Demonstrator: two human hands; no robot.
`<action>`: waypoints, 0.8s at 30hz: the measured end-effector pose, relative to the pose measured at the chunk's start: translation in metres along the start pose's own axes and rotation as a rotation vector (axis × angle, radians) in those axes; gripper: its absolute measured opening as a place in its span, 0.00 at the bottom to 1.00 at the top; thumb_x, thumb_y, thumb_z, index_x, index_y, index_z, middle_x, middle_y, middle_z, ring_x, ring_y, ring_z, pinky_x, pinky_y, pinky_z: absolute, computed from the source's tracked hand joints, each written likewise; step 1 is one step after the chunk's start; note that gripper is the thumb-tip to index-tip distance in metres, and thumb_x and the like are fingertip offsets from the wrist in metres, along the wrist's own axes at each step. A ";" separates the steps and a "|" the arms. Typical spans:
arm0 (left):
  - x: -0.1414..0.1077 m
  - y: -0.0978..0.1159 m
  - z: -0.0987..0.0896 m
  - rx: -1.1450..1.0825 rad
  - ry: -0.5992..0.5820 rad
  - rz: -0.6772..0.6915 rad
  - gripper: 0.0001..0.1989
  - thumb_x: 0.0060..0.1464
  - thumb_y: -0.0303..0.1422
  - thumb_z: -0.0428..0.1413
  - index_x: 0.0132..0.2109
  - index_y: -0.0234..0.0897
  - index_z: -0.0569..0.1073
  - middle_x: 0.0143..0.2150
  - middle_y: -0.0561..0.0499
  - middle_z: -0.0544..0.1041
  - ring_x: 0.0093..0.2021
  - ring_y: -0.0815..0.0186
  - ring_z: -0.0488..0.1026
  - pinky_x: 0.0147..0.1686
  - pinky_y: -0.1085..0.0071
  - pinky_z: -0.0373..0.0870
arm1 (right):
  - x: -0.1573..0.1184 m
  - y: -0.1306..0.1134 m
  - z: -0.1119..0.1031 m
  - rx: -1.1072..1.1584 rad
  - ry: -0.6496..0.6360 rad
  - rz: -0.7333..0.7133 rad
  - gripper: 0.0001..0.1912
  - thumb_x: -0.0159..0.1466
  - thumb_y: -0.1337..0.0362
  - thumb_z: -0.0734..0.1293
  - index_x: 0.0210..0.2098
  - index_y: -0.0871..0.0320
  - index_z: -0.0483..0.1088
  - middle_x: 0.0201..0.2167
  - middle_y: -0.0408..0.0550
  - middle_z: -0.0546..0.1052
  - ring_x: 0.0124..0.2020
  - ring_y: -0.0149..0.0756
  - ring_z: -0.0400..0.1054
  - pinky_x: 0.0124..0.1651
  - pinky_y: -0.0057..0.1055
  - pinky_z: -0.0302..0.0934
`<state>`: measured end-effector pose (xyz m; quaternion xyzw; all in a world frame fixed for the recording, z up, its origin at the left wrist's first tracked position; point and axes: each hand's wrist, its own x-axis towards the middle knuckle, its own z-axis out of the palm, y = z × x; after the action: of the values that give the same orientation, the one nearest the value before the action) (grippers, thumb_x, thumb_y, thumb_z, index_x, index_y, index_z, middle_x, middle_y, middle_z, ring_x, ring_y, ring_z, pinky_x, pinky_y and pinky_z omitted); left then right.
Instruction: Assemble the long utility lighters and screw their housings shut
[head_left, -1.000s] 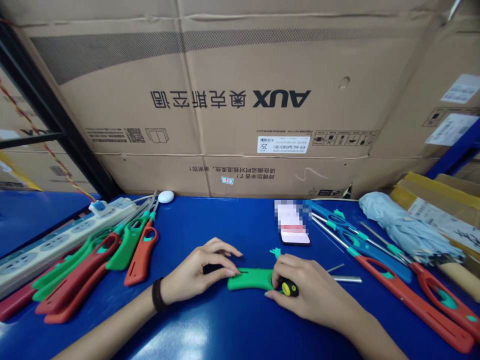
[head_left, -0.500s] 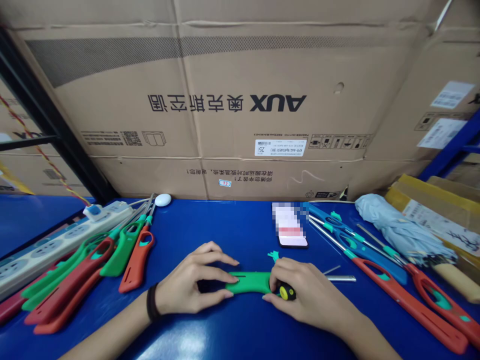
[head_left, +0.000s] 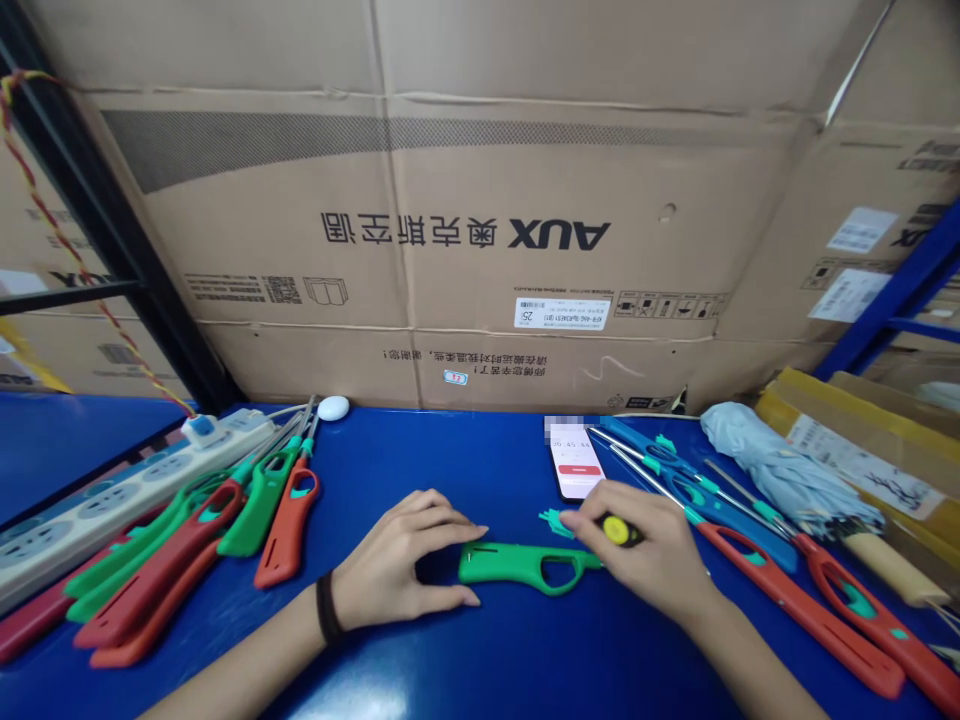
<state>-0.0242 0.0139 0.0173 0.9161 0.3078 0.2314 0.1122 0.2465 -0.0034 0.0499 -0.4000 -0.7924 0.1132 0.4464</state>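
Observation:
A green lighter body (head_left: 506,566) with a loop-shaped trigger guard lies on the blue tabletop between my hands. My left hand (head_left: 405,560) is just left of its end, fingers and thumb apart, with nothing between them. My right hand (head_left: 645,545) is closed around a black and yellow screwdriver handle (head_left: 619,530), over the right end of the green body. Small turquoise plastic pieces (head_left: 556,522) lie beside my right fingertips. The screwdriver's shaft is mostly hidden by my hand.
Red and green lighters (head_left: 161,565) lie at left beside a white power strip (head_left: 112,500). A phone (head_left: 577,470) lies behind my right hand. At right are red and blue lighters (head_left: 802,600), a folded umbrella (head_left: 787,465) and a yellow-taped box (head_left: 862,450). A large carton (head_left: 465,150) stands behind.
My right hand has moved right and slightly up with the screwdriver, uncovering the green body's trigger guard. My left fingers have come off the green body. The view has shifted a little.

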 end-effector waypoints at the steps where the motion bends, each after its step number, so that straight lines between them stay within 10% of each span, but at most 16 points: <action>1: 0.000 0.001 0.002 -0.004 -0.002 -0.021 0.23 0.50 0.44 0.62 0.52 0.42 0.73 0.45 0.47 0.77 0.44 0.59 0.71 0.47 0.61 0.67 | 0.007 -0.007 0.000 0.077 0.100 -0.006 0.17 0.64 0.59 0.65 0.20 0.57 0.67 0.17 0.41 0.71 0.18 0.28 0.63 0.24 0.26 0.57; 11: -0.001 -0.006 0.014 -0.194 0.014 -0.128 0.19 0.48 0.40 0.65 0.47 0.44 0.75 0.43 0.51 0.76 0.44 0.60 0.71 0.51 0.60 0.59 | 0.082 -0.060 0.070 1.026 0.045 0.310 0.31 0.62 0.46 0.62 0.11 0.57 0.54 0.07 0.36 0.58 0.09 0.21 0.48 0.11 0.21 0.39; 24: 0.001 -0.006 0.014 -0.197 0.021 -0.099 0.17 0.48 0.37 0.64 0.46 0.40 0.75 0.43 0.49 0.77 0.43 0.60 0.72 0.50 0.61 0.59 | 0.087 -0.054 0.083 1.175 0.121 0.418 0.31 0.56 0.46 0.69 0.12 0.56 0.51 0.07 0.33 0.54 0.08 0.19 0.44 0.10 0.20 0.37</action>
<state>-0.0196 0.0180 0.0033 0.8819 0.3294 0.2641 0.2097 0.1270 0.0398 0.0845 -0.2399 -0.4762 0.5922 0.6041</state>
